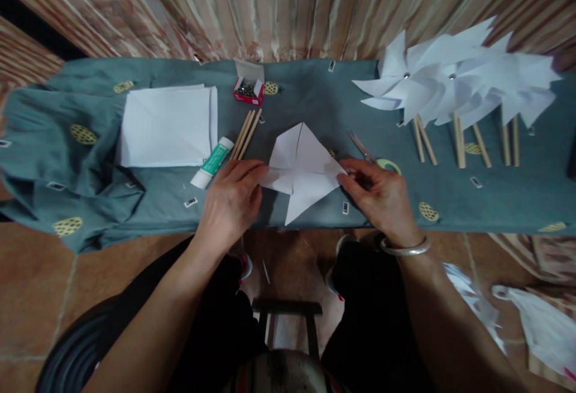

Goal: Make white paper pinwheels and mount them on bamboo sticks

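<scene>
Both hands pinch a half-made paper pinwheel at the near table edge

Left hand (231, 198) has its fingers closed on the left flap of the cut paper square (302, 168); right hand (380, 195) nips the right corner. Judging by this, folding is under way and pinning not yet done. Finished pinwheels (454, 81) lie far right, while loose sticks (245, 135), glue stick (211, 162), pin box (247, 90), blank sheets (167, 126) and scissors (373, 156) wait nearby

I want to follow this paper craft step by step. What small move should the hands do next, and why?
Probably fold one more cut corner to the centre. The left hand and right hand pinch the cut paper square, which lies partly folded, unlike the finished pinwheels.
</scene>
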{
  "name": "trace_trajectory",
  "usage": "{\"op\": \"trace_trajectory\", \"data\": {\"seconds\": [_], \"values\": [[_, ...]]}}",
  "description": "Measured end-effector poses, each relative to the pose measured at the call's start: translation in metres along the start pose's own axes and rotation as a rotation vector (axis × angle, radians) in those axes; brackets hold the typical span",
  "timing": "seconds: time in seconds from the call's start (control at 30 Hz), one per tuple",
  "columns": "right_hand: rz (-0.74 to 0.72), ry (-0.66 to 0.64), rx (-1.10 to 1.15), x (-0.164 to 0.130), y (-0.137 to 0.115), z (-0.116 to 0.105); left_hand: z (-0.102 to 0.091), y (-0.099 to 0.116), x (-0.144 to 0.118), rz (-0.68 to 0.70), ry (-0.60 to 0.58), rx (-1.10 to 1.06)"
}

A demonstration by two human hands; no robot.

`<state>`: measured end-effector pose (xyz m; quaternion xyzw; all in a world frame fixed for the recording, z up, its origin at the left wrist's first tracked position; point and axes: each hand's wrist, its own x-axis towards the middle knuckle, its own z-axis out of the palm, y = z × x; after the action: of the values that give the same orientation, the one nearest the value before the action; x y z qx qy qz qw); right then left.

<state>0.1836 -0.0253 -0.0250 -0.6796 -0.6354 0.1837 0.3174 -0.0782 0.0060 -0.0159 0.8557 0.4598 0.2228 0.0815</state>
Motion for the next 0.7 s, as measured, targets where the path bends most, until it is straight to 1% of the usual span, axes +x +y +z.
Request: {"op": "trace_trajectory", "data": {"seconds": [0.07,0.13,0.27,0.33,0.4,0.5,0.6,0.7], "values": [[-0.007,0.004,-0.019,-0.004,-0.002,-0.002,0.0,0.006,0.0,0.009,0.029,-0.018],[-0.022,0.003,-0.037,-0.006,-0.003,-0.003,0.002,0.015,-0.002,0.055,0.043,-0.036],[-0.092,-0.001,-0.054,-0.01,-0.004,-0.003,0.014,0.037,-0.008,0.21,-0.051,-0.052],[-0.143,-0.003,-0.077,-0.011,-0.004,-0.003,0.019,0.045,-0.011,0.214,-0.124,-0.042],[-0.18,0.018,-0.112,-0.012,-0.004,-0.002,0.022,0.049,-0.012,0.201,-0.16,-0.031],[-0.209,0.049,-0.135,-0.013,-0.003,-0.001,0.024,0.051,-0.011,0.189,-0.16,-0.015],[-0.227,0.039,-0.116,-0.013,-0.003,-0.001,0.023,0.051,-0.01,0.187,-0.156,0.005],[-0.214,0.032,-0.084,-0.013,-0.001,-0.002,0.022,0.052,-0.01,0.186,-0.168,0.022]]}}
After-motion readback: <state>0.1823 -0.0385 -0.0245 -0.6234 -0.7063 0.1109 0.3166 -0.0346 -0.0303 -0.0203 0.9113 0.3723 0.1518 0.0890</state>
